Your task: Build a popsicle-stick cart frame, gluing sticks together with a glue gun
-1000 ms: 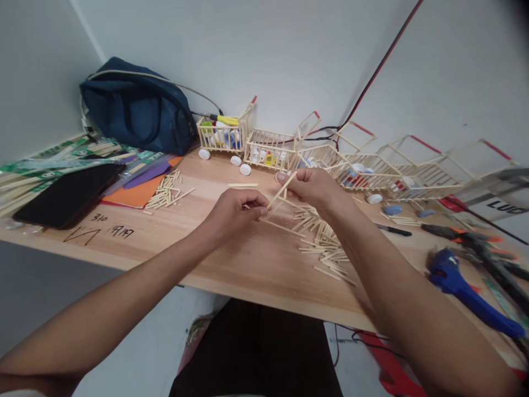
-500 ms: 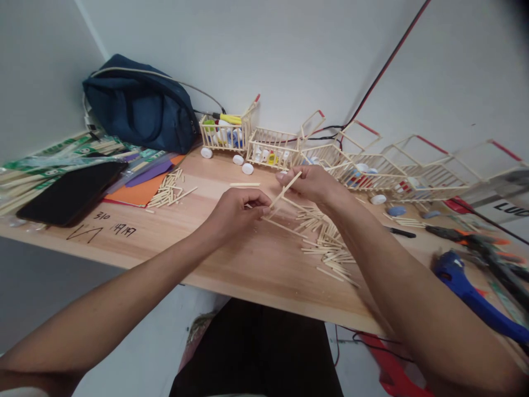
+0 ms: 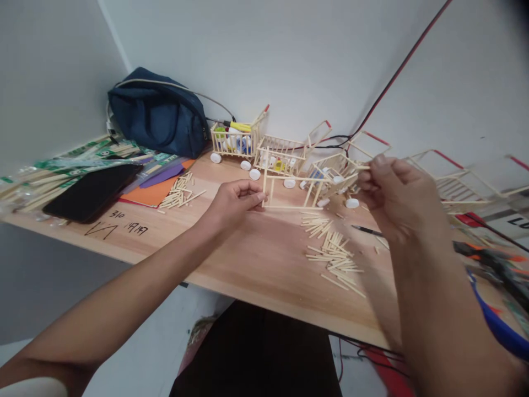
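My left hand (image 3: 239, 204) pinches the left end of a small frame of thin wooden sticks (image 3: 293, 207), held just over the desk. Off to the right, my right hand (image 3: 392, 193) is raised with fingers pressed together in front of the model carts; a short pale piece shows at its fingertips, too small to name. Cut wooden sticks (image 3: 334, 251) lie in a loose pile between the hands, nearer the desk's front edge. Behind the frame stand small stick carts with white wheels, among them a cart with colourful items (image 3: 235, 140).
A blue bag (image 3: 161, 116), a black phone (image 3: 91, 193), packaged sticks (image 3: 28, 196) and orange paper (image 3: 146, 196) lie left. A smaller stick pile (image 3: 179, 192) sits beside the paper. Pliers (image 3: 487, 262), a black pen (image 3: 366, 229) and a blue tool (image 3: 500, 325) are right.
My right hand has moved right and up, away from the stick frame. The frame stays in my left hand and has turned so its side faces the camera. The view has shifted slightly.
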A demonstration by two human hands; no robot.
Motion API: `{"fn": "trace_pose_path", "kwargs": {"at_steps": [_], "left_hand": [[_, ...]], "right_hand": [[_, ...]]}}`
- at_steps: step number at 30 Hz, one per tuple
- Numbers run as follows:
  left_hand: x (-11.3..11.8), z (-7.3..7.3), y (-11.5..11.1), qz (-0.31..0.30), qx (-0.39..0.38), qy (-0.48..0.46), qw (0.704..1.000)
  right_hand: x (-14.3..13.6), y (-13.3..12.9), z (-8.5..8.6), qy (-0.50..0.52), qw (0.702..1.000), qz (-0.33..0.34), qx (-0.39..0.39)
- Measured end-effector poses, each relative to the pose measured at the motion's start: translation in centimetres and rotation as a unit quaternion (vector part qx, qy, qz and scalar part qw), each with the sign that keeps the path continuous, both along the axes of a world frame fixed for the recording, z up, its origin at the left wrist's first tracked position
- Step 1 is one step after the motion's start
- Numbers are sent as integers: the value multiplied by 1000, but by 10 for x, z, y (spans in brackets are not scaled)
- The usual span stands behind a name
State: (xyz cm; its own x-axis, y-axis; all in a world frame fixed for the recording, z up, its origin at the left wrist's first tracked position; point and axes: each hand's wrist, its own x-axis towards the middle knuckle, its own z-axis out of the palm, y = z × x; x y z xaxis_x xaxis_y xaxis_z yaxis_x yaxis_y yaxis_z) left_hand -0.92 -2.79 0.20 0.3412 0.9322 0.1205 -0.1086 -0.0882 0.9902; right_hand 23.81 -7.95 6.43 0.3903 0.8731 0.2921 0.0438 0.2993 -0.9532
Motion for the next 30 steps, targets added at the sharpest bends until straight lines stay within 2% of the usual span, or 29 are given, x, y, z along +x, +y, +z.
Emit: {"fn": "trace_pose_path", "kwargs": {"at_steps": [4,8,12,14,18,22,30], "left_hand": [[0,2,3,21,12,-43,999],[-1,2,6,31,19,-75,997],[-2,2,7,22,4,-86,996],[-1,2,6,7,2,-89,996],[1,3,2,-40,-9,-111,993],[4,3,-1,-78,-37,-142,986],[5,0,-2,-136,-86,-147,976]], "right_hand": [[-15,-20,-7,44,998,19,-32],[-27,-27,-30,31,990,97,-102],[-28,-27,-51,10,964,201,-177],[-26,-26,-56,6,953,224,-205],[-28,-19,-58,18,957,169,-234],[-36,-9,-56,11,968,128,-215],[-47,4,-66,-27,972,169,-159]]}}
